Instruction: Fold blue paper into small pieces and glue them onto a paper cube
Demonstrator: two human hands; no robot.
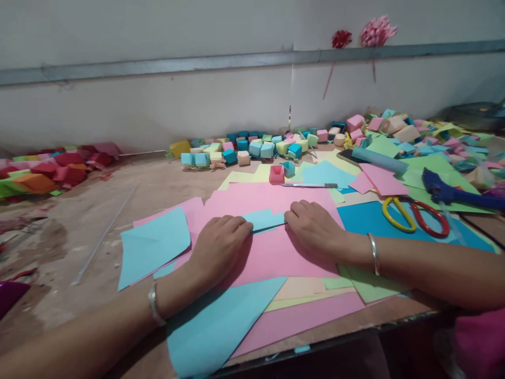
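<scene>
A folded strip of light blue paper (pixel 265 220) stretches between my two hands, above a large pink sheet (pixel 252 197). My left hand (pixel 223 245) closes over the strip's left end, its fingers curled together. At the other end my right hand (pixel 313 229) pinches the strip, with the thumb hidden. Left of my left hand lies a loose light blue sheet (pixel 153 245), and a larger light blue sheet (pixel 224 326) spreads below my wrist. Beyond the hands are a thin craft knife (pixel 310 185) and a small open pink paper box (pixel 276 173).
Scissors (pixel 410 215) with yellow and red handles and a blue glue gun (pixel 453 195) lie at the right. Several small paper boxes (pixel 236 150) line the wall. A clear ruler (pixel 106 231) and a pile of red and orange boxes (pixel 59 168) are on the left.
</scene>
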